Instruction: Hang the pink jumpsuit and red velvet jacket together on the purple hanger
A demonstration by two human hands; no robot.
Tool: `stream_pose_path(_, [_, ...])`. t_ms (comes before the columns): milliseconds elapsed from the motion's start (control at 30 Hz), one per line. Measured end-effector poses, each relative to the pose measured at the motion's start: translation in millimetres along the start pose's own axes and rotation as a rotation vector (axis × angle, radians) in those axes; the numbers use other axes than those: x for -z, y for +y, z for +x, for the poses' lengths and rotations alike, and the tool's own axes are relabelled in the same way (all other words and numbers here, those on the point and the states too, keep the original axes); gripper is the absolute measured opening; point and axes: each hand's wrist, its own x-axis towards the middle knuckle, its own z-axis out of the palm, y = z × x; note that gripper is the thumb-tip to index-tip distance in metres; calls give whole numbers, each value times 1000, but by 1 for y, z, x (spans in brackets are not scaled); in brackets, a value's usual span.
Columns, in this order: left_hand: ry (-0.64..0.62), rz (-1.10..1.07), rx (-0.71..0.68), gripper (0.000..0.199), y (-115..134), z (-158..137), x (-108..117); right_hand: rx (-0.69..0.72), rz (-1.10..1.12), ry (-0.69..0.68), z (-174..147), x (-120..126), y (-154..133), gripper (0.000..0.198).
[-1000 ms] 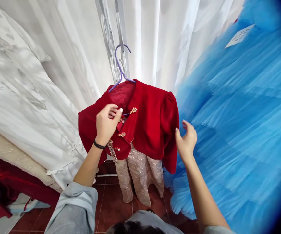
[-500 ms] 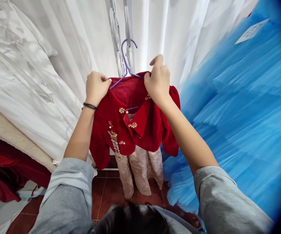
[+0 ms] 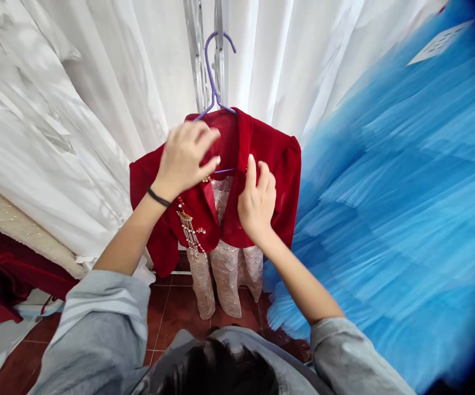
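A red velvet jacket (image 3: 268,134) hangs on a purple hanger (image 3: 209,66), its front parted in the middle. Gold and pearl ornaments and a beaded tassel (image 3: 188,227) decorate its left side as I see it. Beneath the jacket shows a pale pink textured dress (image 3: 226,274). My left hand (image 3: 186,156) hovers by the collar with its fingers apart, slightly blurred. Lower on the opposite lapel is my right hand (image 3: 258,200), fingers raised and spread; whether its fingertips touch the velvet is hard to see.
A metal rack upright (image 3: 220,60) carries the hanger against white drapes (image 3: 270,49). On the right bulges a blue tulle gown (image 3: 385,186) with a white tag (image 3: 439,43). White garments (image 3: 35,131) hang at left, above dark red cloth (image 3: 11,274). The floor has red tiles (image 3: 180,307).
Both hands have released the jacket's shoulders and collar. The left has come inward toward the neckline, the right has dropped to the lapel. The jacket now hangs from the hanger, its collar settled.
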Motion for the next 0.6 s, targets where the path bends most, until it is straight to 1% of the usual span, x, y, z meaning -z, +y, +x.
stream_pose_path(67, [-174,22,-276,41,4,-23,-6,-49,-28,-5,-40,-12,10,67])
stream_pose_path(133, [-321,74,-476,37,0,-42,-14,-92,-4,15,-75,-31,29,64])
stream_pose_path(167, [-365,110,-535,36,-5,-49,-17,-97,33,38,-88,-40,41,58])
stream_pose_path(233, [-410,177,-597,37,-17,-57,-21,-90,136,120,-102,-50,62,42])
stream_pose_path(267, [-419,199,-611,36,-23,-60,-21,-89,188,174,-105,-50,70,35])
stream_pose_path(333, [-412,212,-609,28,-32,-61,-19,-117,278,280,-103,-38,76,28])
stream_pose_path(400, [-391,178,-599,13,-36,-58,-15,-180,363,364,-99,-15,65,22])
stream_pose_path(433, [-377,140,-597,11,-35,-55,-14,-199,411,391,-98,-3,53,19])
stream_pose_path(467, [-355,92,-590,16,-33,-50,-14,-194,459,405,-99,8,37,16])
stream_pose_path(500, [-321,37,-574,22,-30,-43,-15,-158,508,406,-100,16,19,13])
stream_pose_path(533, [-272,-16,-543,27,-26,-35,-19,-92,559,401,-103,20,0,11])
stream_pose_path(567, [-212,-63,-498,32,-22,-27,-24,-7,611,394,-105,18,-19,14])
stream_pose_path(600, [-151,-106,-444,36,-19,-17,-33,84,660,388,-107,10,-36,18])
